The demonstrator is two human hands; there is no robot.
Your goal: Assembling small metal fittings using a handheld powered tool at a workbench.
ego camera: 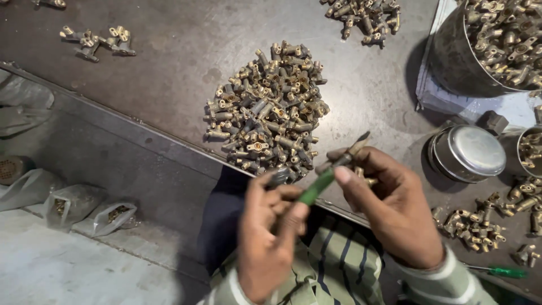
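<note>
Steel sheet, dark and scuffed, made up the worktable (169, 73), its front edge cutting diagonally across the view, with grey concrete floor below it. Centre stage sat the big heap of brass fittings (266, 113), stubby ribbed tubes with side arms, dull gold and jumbled. Just below that heap, both hands were busy: the left hand (265, 237) was closed around the lower end of a green-handled tool (316, 186), thumb pressed along it, and pinched something small and grey at its fingertips, too blurred to tell what. The right hand (389, 203) was curled around a single brass fitting (361, 169), meeting the tool's tip. Up and right of the heap stood a metal bucket (451, 56) brimming with more fittings; right of the heap lay a shiny round steel lid (468, 152), smooth and domed. Further small clusters lay scattered up and left and low right of the heap. Down and left of it, clear plastic bags (90, 212) slumped on the floor. Striped sleeves, green and cream, covered both wrists.
</note>
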